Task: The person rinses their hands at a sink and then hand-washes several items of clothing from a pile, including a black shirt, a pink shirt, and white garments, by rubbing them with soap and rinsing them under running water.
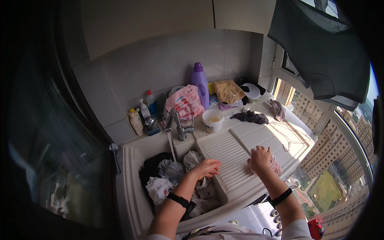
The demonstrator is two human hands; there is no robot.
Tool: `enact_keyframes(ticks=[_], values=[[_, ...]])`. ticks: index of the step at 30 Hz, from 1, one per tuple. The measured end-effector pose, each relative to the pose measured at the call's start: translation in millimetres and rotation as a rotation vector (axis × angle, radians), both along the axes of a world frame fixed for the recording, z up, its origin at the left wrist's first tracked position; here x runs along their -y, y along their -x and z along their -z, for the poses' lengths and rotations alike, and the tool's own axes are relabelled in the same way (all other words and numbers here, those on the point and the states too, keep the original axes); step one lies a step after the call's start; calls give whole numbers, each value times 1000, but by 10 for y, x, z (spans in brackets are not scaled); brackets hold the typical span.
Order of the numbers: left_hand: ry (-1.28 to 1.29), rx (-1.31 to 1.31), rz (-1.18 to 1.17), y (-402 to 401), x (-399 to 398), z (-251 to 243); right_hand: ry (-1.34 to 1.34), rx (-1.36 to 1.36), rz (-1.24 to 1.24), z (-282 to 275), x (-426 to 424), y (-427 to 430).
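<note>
My left hand (207, 168) hovers over the right edge of the sink (130, 192) beside the ribbed washboard (225, 156). Its fingers are loosely bent and apart, with nothing in them. My right hand (260, 159) is at the washboard's right side, over a crumpled pink cloth (274, 166). Its curled fingers hide part of the cloth, so I cannot tell whether they grip it. Water from the faucet (181, 129) runs onto a grey cloth (171, 171). Near it lie black cloth (156, 160), white cloth (158, 189) and pale clothes (207, 192).
Behind the washboard stand a white tub (212, 120), a purple detergent bottle (200, 85) and a pink package (186, 102). Dark cloth (250, 117) and wire hangers (289, 135) lie at the right. A brush (114, 156) hangs left. Dark clothing (321, 57) hangs by the window.
</note>
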State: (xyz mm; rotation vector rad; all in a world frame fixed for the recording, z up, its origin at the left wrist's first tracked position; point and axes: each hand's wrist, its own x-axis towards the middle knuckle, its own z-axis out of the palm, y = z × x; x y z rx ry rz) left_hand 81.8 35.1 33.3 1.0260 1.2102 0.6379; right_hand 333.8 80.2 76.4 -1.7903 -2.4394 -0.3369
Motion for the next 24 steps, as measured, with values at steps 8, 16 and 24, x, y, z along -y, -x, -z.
enact_keyframes(ticks=[8, 16, 24], values=[[-241, -274, -545, 1702, 925, -17, 707, -24, -652, 756, 264, 2577], [-191, -838, -434, 2323, 1329, 231, 730, 185, -609, 1746, 261, 3484], [373, -1257, -127, 2080, 999, 573, 798, 420, -517, 1672, -190, 2883]])
